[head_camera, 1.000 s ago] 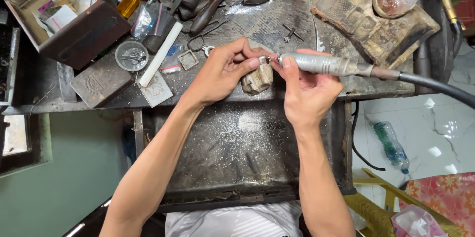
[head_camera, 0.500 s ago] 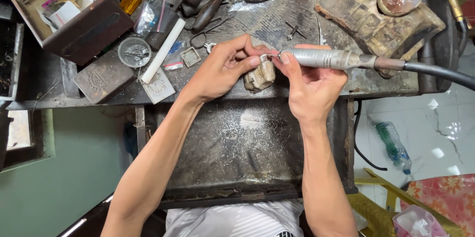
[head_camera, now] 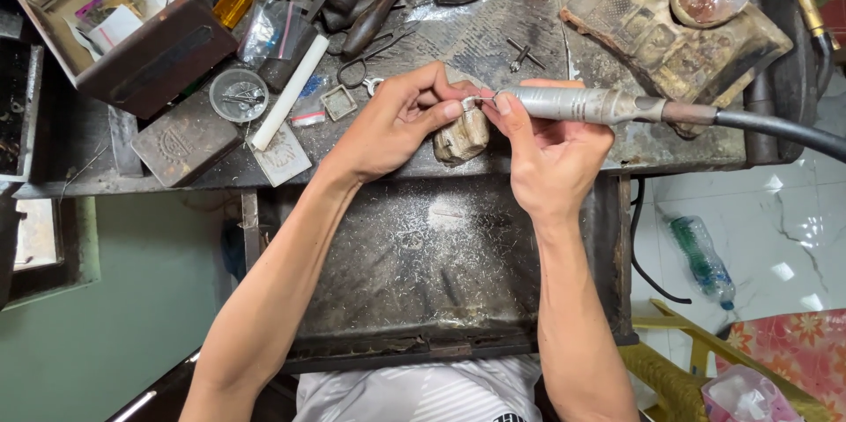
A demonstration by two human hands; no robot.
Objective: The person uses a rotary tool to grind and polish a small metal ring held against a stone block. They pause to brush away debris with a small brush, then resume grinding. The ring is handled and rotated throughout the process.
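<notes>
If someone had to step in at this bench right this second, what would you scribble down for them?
Left hand: fingertips pinch a small metal piece, braced on the worn wooden peg at the bench edge.
Right hand: grips the grey rotary handpiece like a pen, its tip at the piece; its black flexible shaft runs off to the right.
Done: metal filings lie in the tray below, so some grinding has happened.
Left: how far the piece is finished is too small to tell.
Nearby: round tin, white stick, scissors.
</notes>
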